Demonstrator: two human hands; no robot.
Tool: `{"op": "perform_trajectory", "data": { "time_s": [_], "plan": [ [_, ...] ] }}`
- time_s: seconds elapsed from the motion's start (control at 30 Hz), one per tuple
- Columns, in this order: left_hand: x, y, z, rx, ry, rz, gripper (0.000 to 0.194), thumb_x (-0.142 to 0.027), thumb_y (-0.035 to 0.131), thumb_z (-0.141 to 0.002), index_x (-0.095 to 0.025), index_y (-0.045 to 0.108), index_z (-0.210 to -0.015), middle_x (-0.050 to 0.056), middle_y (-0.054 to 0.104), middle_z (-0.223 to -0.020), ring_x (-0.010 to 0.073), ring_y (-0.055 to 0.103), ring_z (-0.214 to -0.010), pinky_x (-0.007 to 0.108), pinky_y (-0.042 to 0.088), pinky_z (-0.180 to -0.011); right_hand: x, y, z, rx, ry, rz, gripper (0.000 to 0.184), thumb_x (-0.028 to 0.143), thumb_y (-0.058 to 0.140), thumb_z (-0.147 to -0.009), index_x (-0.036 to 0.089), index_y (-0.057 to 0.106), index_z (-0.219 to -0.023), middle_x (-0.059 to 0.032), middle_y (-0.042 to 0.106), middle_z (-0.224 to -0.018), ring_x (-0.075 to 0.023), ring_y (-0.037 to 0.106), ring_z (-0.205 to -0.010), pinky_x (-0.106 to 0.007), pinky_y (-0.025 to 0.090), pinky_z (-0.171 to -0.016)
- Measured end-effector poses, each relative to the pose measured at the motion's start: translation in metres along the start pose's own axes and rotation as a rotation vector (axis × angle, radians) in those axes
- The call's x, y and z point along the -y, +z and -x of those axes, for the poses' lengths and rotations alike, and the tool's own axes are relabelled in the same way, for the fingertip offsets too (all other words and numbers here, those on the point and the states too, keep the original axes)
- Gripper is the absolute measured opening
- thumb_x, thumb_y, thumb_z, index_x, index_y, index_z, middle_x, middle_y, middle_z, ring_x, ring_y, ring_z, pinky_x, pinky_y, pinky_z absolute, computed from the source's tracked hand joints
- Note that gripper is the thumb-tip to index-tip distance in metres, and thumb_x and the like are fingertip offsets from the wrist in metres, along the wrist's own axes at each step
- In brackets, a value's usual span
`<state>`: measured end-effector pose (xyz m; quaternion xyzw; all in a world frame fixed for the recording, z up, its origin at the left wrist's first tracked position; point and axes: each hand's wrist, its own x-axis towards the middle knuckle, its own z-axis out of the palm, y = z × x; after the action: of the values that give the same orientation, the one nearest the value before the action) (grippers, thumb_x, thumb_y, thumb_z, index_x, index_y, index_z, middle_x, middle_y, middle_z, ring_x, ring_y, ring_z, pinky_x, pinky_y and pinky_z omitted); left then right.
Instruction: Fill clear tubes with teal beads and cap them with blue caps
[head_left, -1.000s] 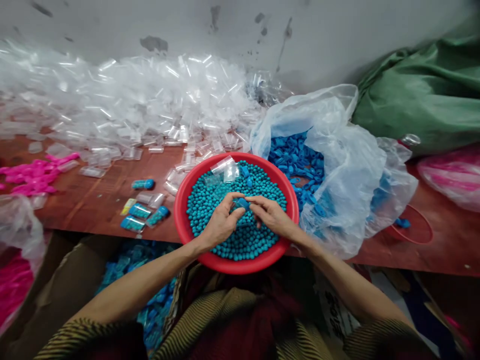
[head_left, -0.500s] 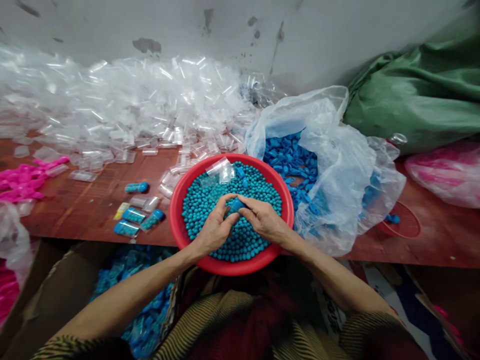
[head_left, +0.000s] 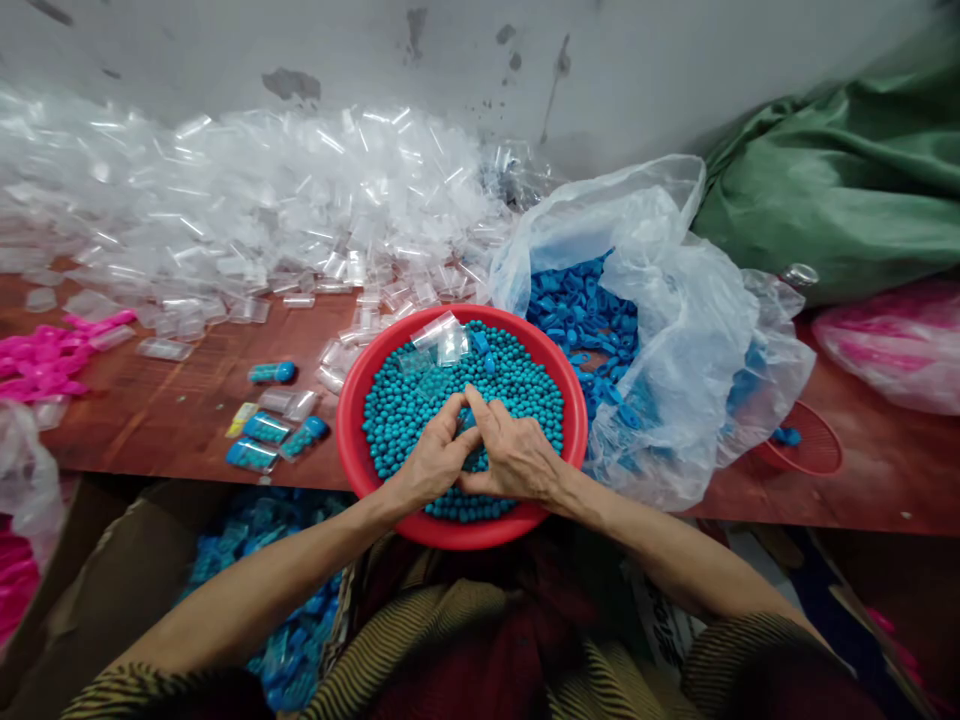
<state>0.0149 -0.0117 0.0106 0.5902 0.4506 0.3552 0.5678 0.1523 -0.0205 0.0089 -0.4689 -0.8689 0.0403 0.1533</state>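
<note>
A red basin [head_left: 349,425] full of small blue beads [head_left: 401,410] stands at the table's front edge. Above the beads, my left hand [head_left: 429,458] is closed, its fingers pinched around a blue cap that is now almost wholly hidden. My right hand [head_left: 521,455] meets it from the other side, index finger stretched against the left fingertips and thumb tucked below. Whether a clear tube is attached to the cap cannot be seen. On the beads beyond lie clear plastic tubes [head_left: 444,340] and a small blue cap piece [head_left: 485,352].
Left of the basin lie several bead-filled tubes with blue caps [head_left: 267,428]. A large heap of clear tubes [head_left: 300,200] lines the wall. To the right are an open plastic bag [head_left: 675,330] of blue caps, a red basket [head_left: 814,440] and a green sack [head_left: 832,190].
The blue cap showed between my fingertips before and is now covered. My right hand has turned and its fingers have straightened over it; the left has hardly moved.
</note>
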Motion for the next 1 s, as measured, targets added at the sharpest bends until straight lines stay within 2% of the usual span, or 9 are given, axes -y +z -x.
{"op": "perform_trajectory", "data": {
  "time_s": [0.23,0.3,0.4,0.5,0.57,0.73,0.83,0.9,1.0],
  "plan": [
    [0.000,0.009,-0.001,-0.126,0.028,-0.075,0.010,-0.017,0.047,-0.078,-0.018,0.048,-0.088,-0.005,0.043,-0.072,0.0088,0.039,-0.064,0.022,0.037,-0.064,0.001,0.007,-0.001,0.085,0.042,-0.053,0.092,0.054,0.053,-0.075,0.004,0.016,-0.143,-0.0193,0.056,-0.103,-0.0257,0.060,-0.074,-0.033,0.049,-0.052],
    [-0.002,0.008,-0.002,-0.135,0.046,-0.079,0.013,-0.020,0.048,-0.080,-0.018,0.049,-0.092,-0.005,0.044,-0.071,0.0084,0.039,-0.062,0.022,0.037,-0.062,-0.002,0.004,-0.001,0.065,0.058,-0.174,0.094,0.050,0.058,-0.074,0.008,0.012,-0.145,-0.0183,0.054,-0.106,-0.0259,0.060,-0.079,-0.034,0.051,-0.058],
    [-0.007,0.003,-0.002,-0.066,0.015,0.046,0.024,-0.028,0.051,-0.081,-0.020,0.048,-0.104,-0.006,0.044,-0.066,0.0074,0.040,-0.056,0.020,0.036,-0.055,-0.011,-0.002,-0.001,0.051,0.093,-0.459,0.101,0.044,0.066,-0.072,0.019,0.002,-0.146,-0.0155,0.051,-0.118,-0.0209,0.059,-0.079,-0.034,0.052,-0.064],
    [-0.007,-0.006,0.001,0.007,-0.075,0.214,0.038,-0.036,0.052,-0.081,-0.020,0.040,-0.114,-0.006,0.048,-0.066,0.0074,0.044,-0.051,0.020,0.037,-0.048,-0.021,-0.004,0.002,0.075,0.129,-0.760,0.107,0.041,0.070,-0.071,0.026,-0.005,-0.146,-0.0146,0.044,-0.128,-0.0147,0.057,-0.074,-0.028,0.052,-0.059],
    [-0.005,-0.010,0.003,0.033,-0.112,0.257,0.042,-0.039,0.053,-0.081,-0.020,0.039,-0.115,-0.005,0.050,-0.067,0.0082,0.048,-0.050,0.020,0.038,-0.046,-0.024,-0.002,0.004,0.072,0.144,-0.864,0.106,0.041,0.070,-0.072,0.027,-0.005,-0.146,-0.0144,0.041,-0.131,-0.0135,0.056,-0.074,-0.027,0.052,-0.057],
    [0.001,-0.010,0.005,0.014,-0.031,0.354,0.039,-0.035,0.059,-0.078,-0.018,0.044,-0.110,-0.001,0.056,-0.080,0.0094,0.055,-0.068,0.021,0.045,-0.062,-0.015,0.004,0.003,0.057,0.040,-0.709,0.093,0.040,0.066,-0.077,0.029,0.005,-0.146,-0.0128,0.044,-0.131,-0.0183,0.058,-0.086,-0.036,0.054,-0.075],
    [0.000,-0.016,0.010,0.004,-0.062,0.317,0.038,-0.036,0.056,-0.080,-0.019,0.043,-0.110,-0.003,0.053,-0.073,0.0082,0.051,-0.058,0.021,0.043,-0.055,-0.011,0.006,0.003,0.072,-0.038,-0.573,0.090,0.039,0.064,-0.078,0.027,0.007,-0.146,-0.0135,0.044,-0.131,-0.0225,0.058,-0.096,-0.040,0.053,-0.080],
    [-0.001,-0.029,0.021,-0.058,-0.073,0.174,0.035,-0.036,0.053,-0.082,-0.020,0.043,-0.112,-0.004,0.050,-0.068,0.0082,0.048,-0.053,0.021,0.042,-0.052,-0.012,0.008,0.004,0.067,-0.054,-0.535,0.085,0.038,0.061,-0.081,0.026,0.007,-0.146,-0.0148,0.044,-0.131,-0.0215,0.060,-0.091,-0.039,0.054,-0.077],
    [0.006,-0.066,0.042,-0.377,0.013,-0.185,0.033,-0.034,0.049,-0.084,-0.022,0.046,-0.114,-0.001,0.055,-0.081,0.0121,0.054,-0.069,0.026,0.046,-0.067,-0.018,0.010,0.006,0.039,-0.022,-0.531,0.074,0.032,0.055,-0.086,0.026,0.011,-0.145,-0.0153,0.047,-0.128,-0.0175,0.061,-0.078,-0.038,0.055,-0.073]
  ]
}}
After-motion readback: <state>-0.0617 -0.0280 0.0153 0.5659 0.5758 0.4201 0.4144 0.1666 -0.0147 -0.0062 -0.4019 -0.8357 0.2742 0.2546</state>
